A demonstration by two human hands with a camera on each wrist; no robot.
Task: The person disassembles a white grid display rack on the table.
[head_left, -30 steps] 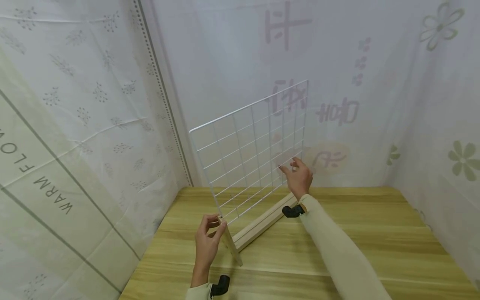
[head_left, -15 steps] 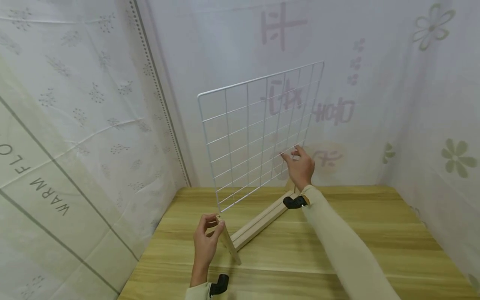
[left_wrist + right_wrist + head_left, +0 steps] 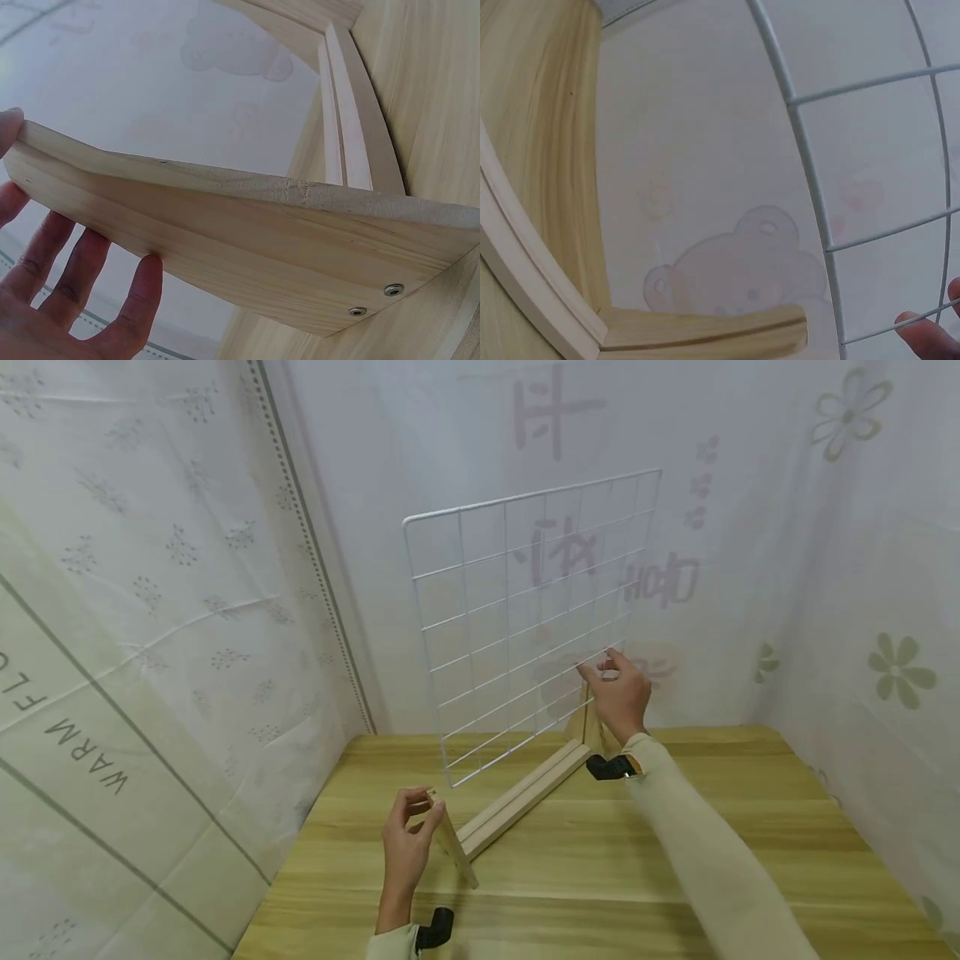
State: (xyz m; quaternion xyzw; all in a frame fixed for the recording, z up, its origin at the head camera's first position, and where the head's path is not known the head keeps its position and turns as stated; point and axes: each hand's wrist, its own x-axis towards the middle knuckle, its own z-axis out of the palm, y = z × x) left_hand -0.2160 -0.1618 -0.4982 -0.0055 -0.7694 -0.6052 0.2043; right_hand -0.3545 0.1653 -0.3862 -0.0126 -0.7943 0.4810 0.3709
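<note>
In the head view my right hand (image 3: pixel 626 697) pinches a wire near the lower right of a white wire grid panel (image 3: pixel 532 495), holding it up and tilted above a wooden stand. My left hand (image 3: pixel 405 843) grips the upper end of the stand's near side board (image 3: pixel 454 843), thumb on one edge and fingers on the other. Two metal screw heads (image 3: pixel 394 289) show on that board's outer face in the left wrist view. A grooved crossbar (image 3: pixel 525 797) joins it to the far side board (image 3: pixel 585 727), whose groove (image 3: pixel 705 343) shows in the right wrist view.
The stand rests on a wood-grain table (image 3: pixel 675 860). Printed curtains (image 3: pixel 465 427) hang behind it and on both sides, close to the table's edges. Each wrist wears a black camera mount (image 3: pixel 435 928).
The wire grid has risen and shifted right with my right hand, its lower left corner coming away from the near board. My left hand keeps its hold on the board.
</note>
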